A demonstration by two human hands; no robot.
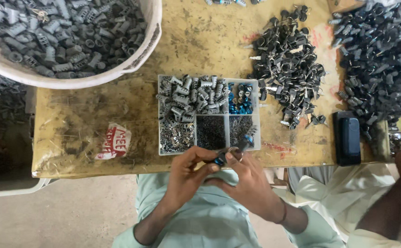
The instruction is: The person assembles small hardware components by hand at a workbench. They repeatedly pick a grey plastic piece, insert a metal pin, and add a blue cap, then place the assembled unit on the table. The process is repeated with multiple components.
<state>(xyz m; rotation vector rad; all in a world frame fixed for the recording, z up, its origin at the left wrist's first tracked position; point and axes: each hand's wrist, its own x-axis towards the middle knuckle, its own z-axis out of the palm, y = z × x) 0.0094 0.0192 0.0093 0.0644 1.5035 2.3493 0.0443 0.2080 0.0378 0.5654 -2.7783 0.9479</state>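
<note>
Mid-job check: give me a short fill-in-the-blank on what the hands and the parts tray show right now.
1. The clear plastic compartment tray holds blue rings in its upper ____ compartment.
2. The grey ribbed cylinders fill the big ____ plastic tub.
3. Left hand and right hand together hold a small black and ____ part.

Missing: right; white; blue

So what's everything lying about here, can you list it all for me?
Tub: one, white, top left, full of grey cylinder parts.
Sorting tray: one, clear, table centre; grey cylinders, blue rings, tiny dark metal bits.
Key pile: one heap, black heads, right of tray.
Dark part pile: one heap, blue-black, far right.
Flat case: one, black, table's right edge.
Table: one, worn yellow-brown, with a red and white sticker.
Another person's arm: one, lower right.
Left hand: pinching a small blue and black part.
Right hand: gripping the same part.
</note>
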